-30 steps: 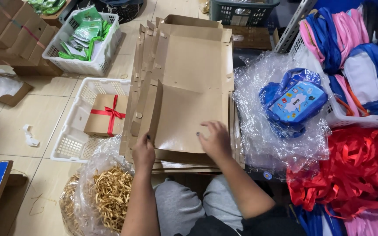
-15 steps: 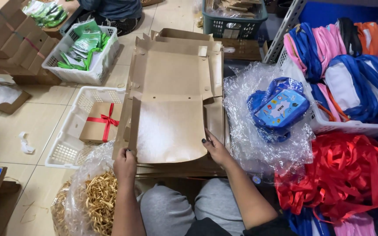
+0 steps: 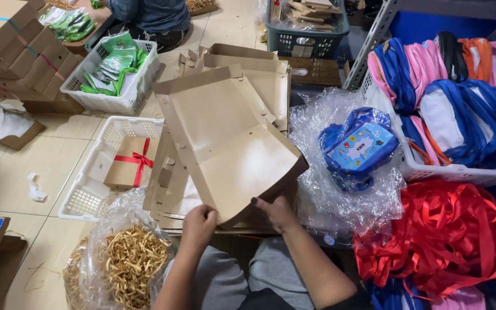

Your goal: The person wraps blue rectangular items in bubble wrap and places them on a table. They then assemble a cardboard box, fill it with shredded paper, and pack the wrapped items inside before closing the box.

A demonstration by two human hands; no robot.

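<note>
A flat brown cardboard box blank (image 3: pixel 225 138) is lifted off the stack of blanks (image 3: pixel 259 74) and tilted, its near edge curling. My left hand (image 3: pixel 199 224) grips its near left corner. My right hand (image 3: pixel 276 212) holds the near right edge from below. Under and behind it lie several more flat blanks on the floor.
Left: a white basket (image 3: pixel 87 198) holding a brown gift box with a red ribbon (image 3: pixel 132 162), a plastic bag of paper shreds (image 3: pixel 130 267), another white basket of green packets (image 3: pixel 113 72). Right: a blue bag on plastic wrap (image 3: pixel 360 149), red ribbons (image 3: pixel 443 241), a crate of cloth bags (image 3: pixel 449 86). A person sits at the far side (image 3: pixel 150 14).
Both hands have picked the top blank up from the stack; its near end has risen and the sheet has swung to a slant. The view has shifted a little.
</note>
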